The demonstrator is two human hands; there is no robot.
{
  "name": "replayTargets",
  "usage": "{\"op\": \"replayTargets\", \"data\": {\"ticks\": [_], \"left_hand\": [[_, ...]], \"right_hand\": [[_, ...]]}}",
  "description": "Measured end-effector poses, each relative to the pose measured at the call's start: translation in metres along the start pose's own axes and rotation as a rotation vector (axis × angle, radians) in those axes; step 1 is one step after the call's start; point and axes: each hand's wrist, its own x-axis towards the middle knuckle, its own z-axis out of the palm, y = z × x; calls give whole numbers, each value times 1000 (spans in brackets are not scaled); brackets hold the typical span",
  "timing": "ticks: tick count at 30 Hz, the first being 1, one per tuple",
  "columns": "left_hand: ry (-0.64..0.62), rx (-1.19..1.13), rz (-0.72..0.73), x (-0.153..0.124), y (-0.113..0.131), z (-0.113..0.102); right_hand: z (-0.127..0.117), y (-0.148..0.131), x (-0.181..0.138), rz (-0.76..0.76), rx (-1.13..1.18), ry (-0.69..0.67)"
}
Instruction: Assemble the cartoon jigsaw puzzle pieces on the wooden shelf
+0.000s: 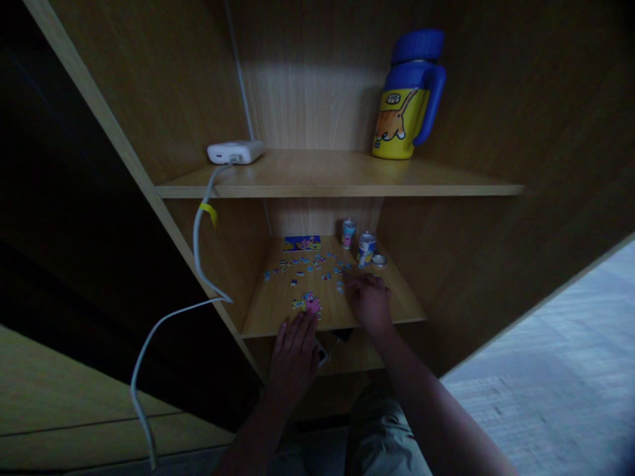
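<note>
My left hand (296, 344) lies flat at the front edge of the lower shelf, fingers stretched out. Its fingertips touch or nearly touch a small cluster of joined jigsaw pieces (312, 304), pink and yellow. Farther right, my right hand (370, 301) is over the shelf with its fingers bent together, close to some loose jigsaw pieces (340, 286). Whatever is between those fingertips is too small and dark to make out. More loose pieces (317, 261) are scattered behind, in front of a colourful picture card (302, 243).
Two small printed cans (348, 234) and a round metal lid (379, 260) stand at the back right. Above, the upper shelf (317, 178) holds a blue-yellow mug bottle (404, 106) and a white power bank (235, 153), whose cable (197, 244) hangs down left.
</note>
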Motion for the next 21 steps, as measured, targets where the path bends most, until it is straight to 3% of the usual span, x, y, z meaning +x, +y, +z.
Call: {"op": "replayTargets", "data": {"ticks": [6, 21], "left_hand": [[2, 16, 3, -1, 0, 0], [21, 6, -7, 1, 3, -1]], "right_hand": [[4, 0, 0, 95, -70, 45], [9, -8, -1, 104, -121, 81]]}}
